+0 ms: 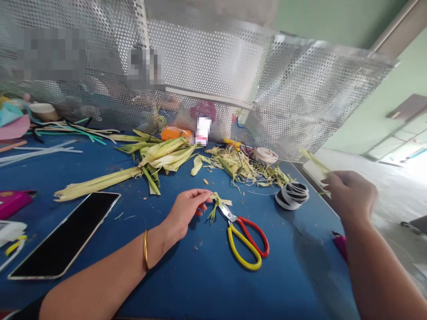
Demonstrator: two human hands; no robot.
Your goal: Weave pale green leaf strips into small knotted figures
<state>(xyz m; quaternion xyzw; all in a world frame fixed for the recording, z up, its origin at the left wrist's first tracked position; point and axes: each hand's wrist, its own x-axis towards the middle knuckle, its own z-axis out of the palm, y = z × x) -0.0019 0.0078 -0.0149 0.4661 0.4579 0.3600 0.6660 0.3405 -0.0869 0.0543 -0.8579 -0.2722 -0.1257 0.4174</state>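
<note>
My left hand (191, 206) pinches a small knotted piece of corn husk (216, 202) between thumb and fingers, low over the blue table. Partly under that piece lie the blades of scissors (247, 238) with one yellow and one red handle. Out to the right, above the table's edge, my right hand (350, 195) is closed on a pale green husk strip (315, 161) that sticks up to the left. Behind my left hand, whole corn husks (163, 155) lie in a bundle. A heap of shredded husk scraps (240, 164) spreads to the right of them.
A black phone (68, 238) lies at the left. White-and-black coiled tape (292, 195) sits by the right edge, with a white roll (266, 155) behind it. Coloured strips (76, 129) lie at the far left. A perforated metal screen (207, 58) closes off the back.
</note>
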